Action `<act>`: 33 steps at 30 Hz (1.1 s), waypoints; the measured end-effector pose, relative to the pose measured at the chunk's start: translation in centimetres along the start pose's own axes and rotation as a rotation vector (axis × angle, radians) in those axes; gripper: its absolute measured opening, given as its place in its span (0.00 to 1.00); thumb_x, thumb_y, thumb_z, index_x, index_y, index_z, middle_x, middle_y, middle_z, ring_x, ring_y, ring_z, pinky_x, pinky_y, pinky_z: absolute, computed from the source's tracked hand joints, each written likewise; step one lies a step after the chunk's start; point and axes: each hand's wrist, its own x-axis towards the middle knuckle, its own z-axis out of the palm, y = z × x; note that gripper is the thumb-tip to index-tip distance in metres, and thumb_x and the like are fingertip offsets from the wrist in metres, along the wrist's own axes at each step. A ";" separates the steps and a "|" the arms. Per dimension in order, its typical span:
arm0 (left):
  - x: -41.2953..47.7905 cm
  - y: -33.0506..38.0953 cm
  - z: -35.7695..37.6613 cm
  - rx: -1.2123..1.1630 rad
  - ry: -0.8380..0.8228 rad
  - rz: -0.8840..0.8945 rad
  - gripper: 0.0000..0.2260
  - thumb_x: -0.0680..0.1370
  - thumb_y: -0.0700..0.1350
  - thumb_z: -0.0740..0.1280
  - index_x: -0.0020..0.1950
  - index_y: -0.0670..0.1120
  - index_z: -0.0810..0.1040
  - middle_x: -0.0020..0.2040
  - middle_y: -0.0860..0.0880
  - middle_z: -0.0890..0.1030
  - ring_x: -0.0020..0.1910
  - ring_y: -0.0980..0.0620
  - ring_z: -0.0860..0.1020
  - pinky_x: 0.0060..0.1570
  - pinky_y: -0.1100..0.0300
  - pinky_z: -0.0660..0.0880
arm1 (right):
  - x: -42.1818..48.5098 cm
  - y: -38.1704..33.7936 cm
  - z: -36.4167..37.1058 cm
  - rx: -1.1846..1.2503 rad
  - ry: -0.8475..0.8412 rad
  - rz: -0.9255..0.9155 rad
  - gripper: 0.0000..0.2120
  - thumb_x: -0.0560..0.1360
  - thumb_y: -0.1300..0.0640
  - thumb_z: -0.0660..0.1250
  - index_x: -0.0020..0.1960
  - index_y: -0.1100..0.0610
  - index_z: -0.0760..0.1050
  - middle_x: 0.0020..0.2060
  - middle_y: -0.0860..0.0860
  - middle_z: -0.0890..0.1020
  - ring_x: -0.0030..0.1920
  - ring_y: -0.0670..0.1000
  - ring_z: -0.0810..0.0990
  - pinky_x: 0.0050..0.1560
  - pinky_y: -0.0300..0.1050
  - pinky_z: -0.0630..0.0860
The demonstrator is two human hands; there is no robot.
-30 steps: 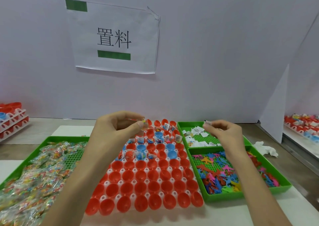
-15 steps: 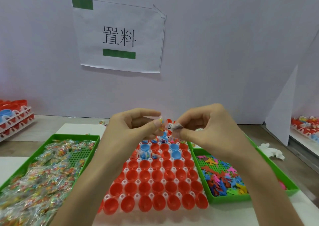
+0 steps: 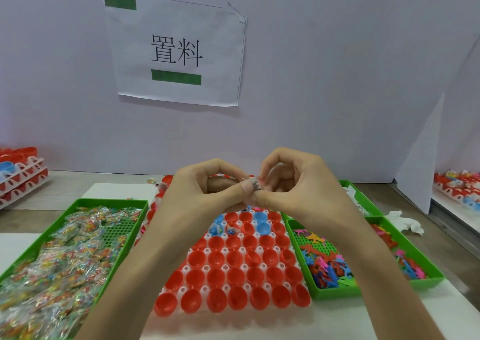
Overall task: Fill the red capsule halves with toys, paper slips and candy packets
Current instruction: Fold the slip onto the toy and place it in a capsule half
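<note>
Fingers of the left hand and right hand pinch one small paper slip between them at centre. Red capsule halves fill the surface at 6 o'clock beneath, candy packets at 8 o'clock, toys at 4 o'clock.

Left grip, right grip: bare, unsleeved forearms.
</note>
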 end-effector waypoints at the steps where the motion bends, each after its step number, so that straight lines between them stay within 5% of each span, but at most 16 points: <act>1: 0.0 0.0 -0.1 -0.008 0.003 -0.006 0.11 0.70 0.47 0.73 0.49 0.42 0.83 0.41 0.44 0.87 0.43 0.47 0.87 0.45 0.61 0.83 | -0.1 -0.1 -0.2 -0.016 -0.045 -0.004 0.15 0.65 0.54 0.82 0.44 0.50 0.77 0.33 0.50 0.83 0.32 0.45 0.80 0.36 0.37 0.76; 7: -0.1 0.4 -0.6 -0.003 0.044 -0.021 0.11 0.70 0.49 0.73 0.47 0.43 0.82 0.41 0.46 0.87 0.42 0.47 0.87 0.40 0.63 0.82 | -0.1 2.1 -4.4 -0.262 -0.019 0.107 0.05 0.73 0.53 0.75 0.40 0.51 0.82 0.33 0.48 0.85 0.34 0.48 0.83 0.38 0.37 0.78; 12: -0.2 0.5 -0.5 -0.017 0.031 -0.029 0.11 0.70 0.47 0.73 0.47 0.42 0.82 0.42 0.45 0.87 0.41 0.46 0.87 0.39 0.64 0.81 | -0.4 7.1 -7.2 -0.537 -0.272 0.478 0.06 0.74 0.56 0.74 0.39 0.52 0.85 0.33 0.46 0.86 0.35 0.44 0.84 0.44 0.44 0.79; 16: -0.1 0.5 -0.5 0.003 0.050 -0.010 0.10 0.69 0.47 0.73 0.46 0.42 0.82 0.41 0.45 0.87 0.40 0.46 0.87 0.38 0.63 0.81 | -0.4 9.6 -7.5 -0.553 -0.418 0.582 0.03 0.73 0.56 0.76 0.42 0.50 0.85 0.36 0.47 0.87 0.36 0.44 0.84 0.46 0.43 0.77; 23: -0.2 0.5 -0.6 0.001 0.070 -0.001 0.10 0.68 0.48 0.74 0.44 0.43 0.83 0.38 0.44 0.86 0.37 0.45 0.86 0.36 0.64 0.81 | -0.4 11.2 -5.4 -0.496 -0.515 0.538 0.06 0.70 0.54 0.78 0.45 0.46 0.85 0.35 0.44 0.85 0.36 0.40 0.82 0.42 0.37 0.73; 27: -0.2 0.5 -0.6 0.035 0.084 0.004 0.09 0.67 0.50 0.74 0.42 0.46 0.83 0.37 0.44 0.86 0.33 0.48 0.85 0.34 0.65 0.79 | -0.1 12.2 -4.0 -0.531 -0.487 0.554 0.09 0.70 0.56 0.78 0.47 0.48 0.83 0.39 0.45 0.81 0.41 0.45 0.80 0.47 0.44 0.78; 33: -0.1 0.4 -0.5 -0.029 0.057 0.019 0.12 0.67 0.48 0.74 0.45 0.41 0.83 0.42 0.43 0.87 0.42 0.46 0.87 0.40 0.64 0.81 | 0.1 13.3 -3.6 -0.522 -0.461 0.553 0.08 0.70 0.61 0.76 0.44 0.51 0.81 0.33 0.46 0.82 0.34 0.45 0.79 0.38 0.38 0.74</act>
